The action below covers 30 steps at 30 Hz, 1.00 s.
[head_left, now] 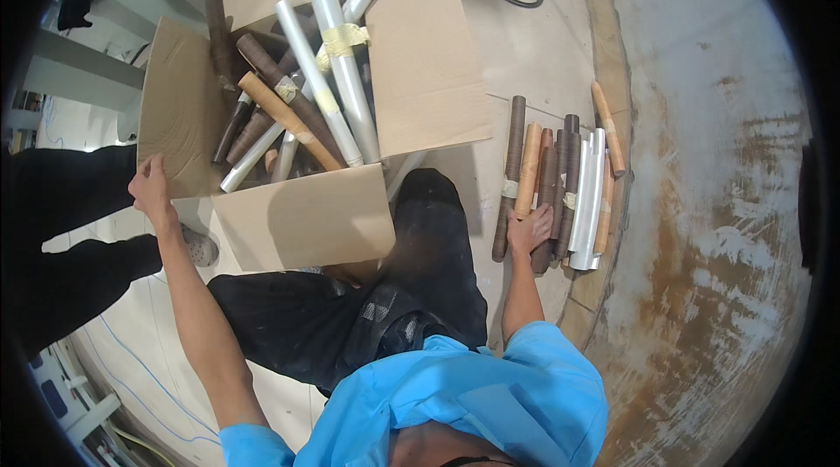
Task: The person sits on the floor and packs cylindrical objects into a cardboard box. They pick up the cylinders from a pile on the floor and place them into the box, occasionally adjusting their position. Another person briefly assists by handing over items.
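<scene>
My left hand (150,187) is closed on the lower corner of the left flap (178,100) of an open cardboard box (302,222). Inside the box, rolls of film lie crisscrossed: dark brown wood-grain rolls (262,60), a light tan roll (289,117) and shiny whitish rolls (337,56), some bound with yellowish tape. To the right, a row of similar rolls lies on the floor. My right hand (531,229) has its fingers wrapped round the lower part of a tan roll (528,165), between brown rolls (514,143). Its fingers partly hide the neighbouring rolls.
Beyond the row stands a worn, stained grey surface (700,205) with a tan strip along its edge. A black cable (516,2) loops on the tiles at the top. Another person's dark-trousered legs (79,196) are at the left, near thin blue cables (131,371).
</scene>
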Tool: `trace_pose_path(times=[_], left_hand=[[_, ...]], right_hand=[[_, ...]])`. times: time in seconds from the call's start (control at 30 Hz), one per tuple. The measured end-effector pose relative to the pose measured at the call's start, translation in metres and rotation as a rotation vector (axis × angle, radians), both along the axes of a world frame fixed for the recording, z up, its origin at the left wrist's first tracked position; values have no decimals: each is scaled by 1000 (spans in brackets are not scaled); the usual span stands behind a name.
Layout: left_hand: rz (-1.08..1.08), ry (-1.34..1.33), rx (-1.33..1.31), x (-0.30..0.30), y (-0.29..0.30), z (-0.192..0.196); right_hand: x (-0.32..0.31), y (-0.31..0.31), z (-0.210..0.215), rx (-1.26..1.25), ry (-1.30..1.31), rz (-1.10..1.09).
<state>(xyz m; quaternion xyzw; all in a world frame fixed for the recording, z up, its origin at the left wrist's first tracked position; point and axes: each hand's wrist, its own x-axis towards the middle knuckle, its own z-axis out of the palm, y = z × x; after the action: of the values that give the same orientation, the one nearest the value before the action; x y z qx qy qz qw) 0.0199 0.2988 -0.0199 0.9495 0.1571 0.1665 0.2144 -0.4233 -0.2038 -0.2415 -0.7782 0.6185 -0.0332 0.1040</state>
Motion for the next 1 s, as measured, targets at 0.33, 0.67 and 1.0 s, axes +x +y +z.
trace_pose_path(times=[0.33,0.67,1.0], left_hand=[[-37,-19,56,1,3,-13],[44,-40,-7,-22,-37,17],[95,74,-188,-31,-49,30]], right_hand=[[19,14,-66,58,376,12],[31,-16,-22,598,-606,-181],[148,35,193,547,-1506,506]])
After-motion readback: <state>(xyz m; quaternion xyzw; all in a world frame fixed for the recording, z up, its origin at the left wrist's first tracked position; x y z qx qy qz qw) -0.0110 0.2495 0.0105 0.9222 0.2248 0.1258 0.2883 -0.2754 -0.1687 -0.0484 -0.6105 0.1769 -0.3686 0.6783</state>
